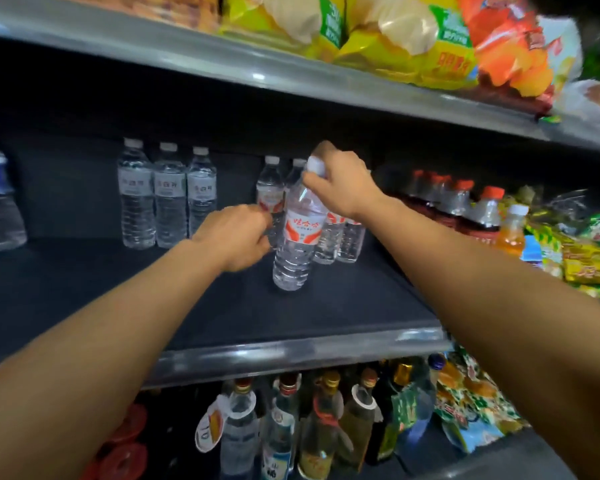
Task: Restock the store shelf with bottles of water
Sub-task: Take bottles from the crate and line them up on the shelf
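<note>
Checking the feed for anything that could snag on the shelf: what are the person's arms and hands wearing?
Nothing shows: the left hand and right hand are bare, without gloves, rings or watch on the sides visible. Both forearms are uncovered up to the frame edge, no sleeve in sight.

This was a small shop, and the stock showed it. A dark, grey-edged metal shelf (pixel 291 344) carried clear plastic water bottles with white caps and matching labels (pixel 168 195) lined up in rows. Right of them on that shelf stood dark soft-drink bottles with orange caps (pixel 478 213) and green and yellow snack packets (pixel 582 258). Above the shelf lay yellow and orange crisp bags (pixel 395 39); below it stood glass bottles with neck tags (pixel 323 420), all of it goods displayed in multiples.
</note>
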Demonstrator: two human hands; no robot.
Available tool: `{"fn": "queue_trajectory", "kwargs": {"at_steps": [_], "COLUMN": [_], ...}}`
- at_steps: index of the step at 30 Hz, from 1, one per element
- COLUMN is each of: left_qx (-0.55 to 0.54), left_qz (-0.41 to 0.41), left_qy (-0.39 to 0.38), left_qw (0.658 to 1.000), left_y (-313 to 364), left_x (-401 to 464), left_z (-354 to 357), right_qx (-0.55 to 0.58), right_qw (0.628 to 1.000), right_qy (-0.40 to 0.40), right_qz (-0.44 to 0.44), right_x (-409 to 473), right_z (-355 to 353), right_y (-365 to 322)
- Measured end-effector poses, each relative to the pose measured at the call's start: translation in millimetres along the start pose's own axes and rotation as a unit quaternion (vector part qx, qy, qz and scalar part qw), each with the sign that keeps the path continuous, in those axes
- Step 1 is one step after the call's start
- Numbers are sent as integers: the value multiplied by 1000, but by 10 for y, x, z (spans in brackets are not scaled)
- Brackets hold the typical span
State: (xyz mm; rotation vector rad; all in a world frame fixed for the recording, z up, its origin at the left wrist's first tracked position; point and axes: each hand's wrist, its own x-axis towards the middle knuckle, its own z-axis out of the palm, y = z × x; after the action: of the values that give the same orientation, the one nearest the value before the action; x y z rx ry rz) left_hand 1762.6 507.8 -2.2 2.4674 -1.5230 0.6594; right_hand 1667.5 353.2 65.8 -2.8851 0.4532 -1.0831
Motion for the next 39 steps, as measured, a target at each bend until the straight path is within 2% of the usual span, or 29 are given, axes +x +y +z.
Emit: {"fn": "queue_trajectory", "kwargs": {"at_steps": [4,11,17,23,32,39], "left_qx": [9,13,7,4,0,-1], "left_qz": [-21,-10,-2,-2,-1,9], "left_qy": [-17,-20,-22,-21,-14,10], "left_qw": [1000,1000,1000,1000,1000,1000], "left_y": [-244,-492,-637,-696,-599,-215], "left_x": [181,414,531,549,469,265], "left_z": [287,644,799,878,654,261], "right_qx": [-25,-41,-67,-79,-82,-103], "right_qw": [1000,998,994,994,993,990], "right_qy": [-13,-52,-82,-72,-67,-96], "right_qz": [-2,-2,16,29,46,-17], "right_x": [456,1053,1375,1474,1207,194], "right_z": [435,914,1148,1226,1052,510], "right_y": [75,218,286,331,234,148]}}
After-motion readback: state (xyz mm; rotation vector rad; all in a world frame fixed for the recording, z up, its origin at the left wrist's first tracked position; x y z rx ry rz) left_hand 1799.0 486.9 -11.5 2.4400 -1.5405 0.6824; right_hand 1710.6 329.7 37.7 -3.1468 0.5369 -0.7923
